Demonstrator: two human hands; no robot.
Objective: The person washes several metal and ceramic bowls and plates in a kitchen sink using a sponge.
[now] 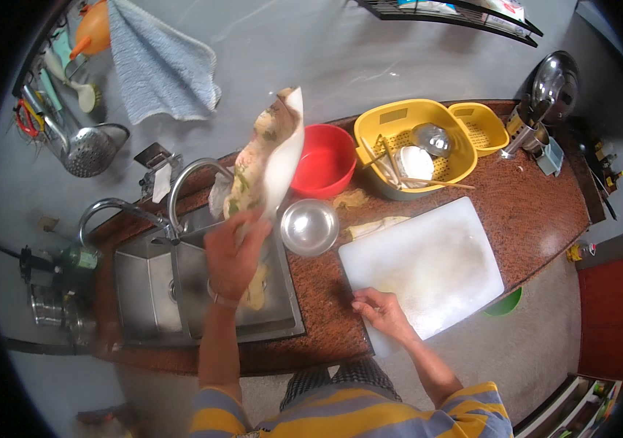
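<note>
My left hand (237,243), blurred, is raised over the right basin of the steel sink (289,306). It grips the lower end of a floral sheet with a white back (268,159), cloth or plastic, which stands up towards the wall. My right hand (382,312) lies at the left edge of a white cutting board (426,257), fingers curled at that edge. Whether it grips the board is unclear. The board bears faint brownish marks and juts past the counter's front edge. A yellowish cloth or rag (257,287) lies in the basin, partly behind my left wrist.
Behind the board stand a steel bowl (310,227), a red basin (325,159) and a yellow colander (363,131) with chopsticks and bowls. A folded pale cloth (377,226) touches the board's back edge. Curved faucets (196,164) rise behind the sink. A blue towel (161,65) hangs on the wall.
</note>
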